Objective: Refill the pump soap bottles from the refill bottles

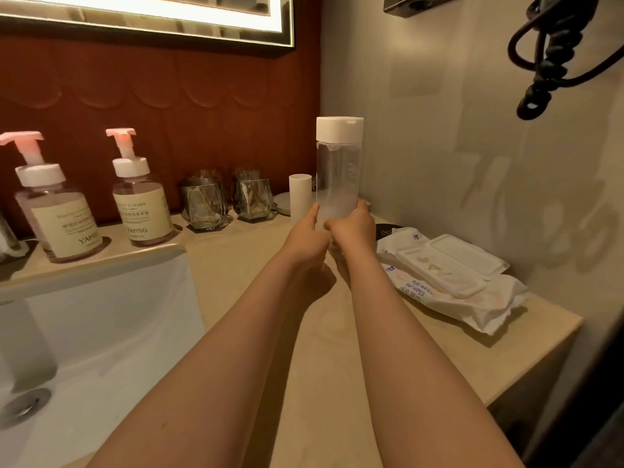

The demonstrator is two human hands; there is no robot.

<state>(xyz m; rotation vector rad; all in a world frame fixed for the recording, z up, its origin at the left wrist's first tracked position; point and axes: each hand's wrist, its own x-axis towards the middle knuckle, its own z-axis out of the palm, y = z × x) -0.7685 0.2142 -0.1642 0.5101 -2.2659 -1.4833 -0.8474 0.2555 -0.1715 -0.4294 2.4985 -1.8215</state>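
The person holds the clear refill bottle [339, 170] upright over the back of the counter [337, 383], both hands clamped round its lower end; the left hand [309, 233] grips from one side and the right hand [354, 228] from the other, which likely steadies a tall, narrow body that would tip easily; the hands hide its base, so whether it rests on the counter cannot be told; its white cap [339, 128] is on, so no pouring can begin yet, and it looks nearly empty but for a cloudy band low down; the two pump bottles, the left pump bottle [57, 214] and the right pump bottle [143, 204], stand well apart from it behind the sink [101, 332], pumps fitted; two glasses [202, 204] and wipes packs [449, 275] lie nearer
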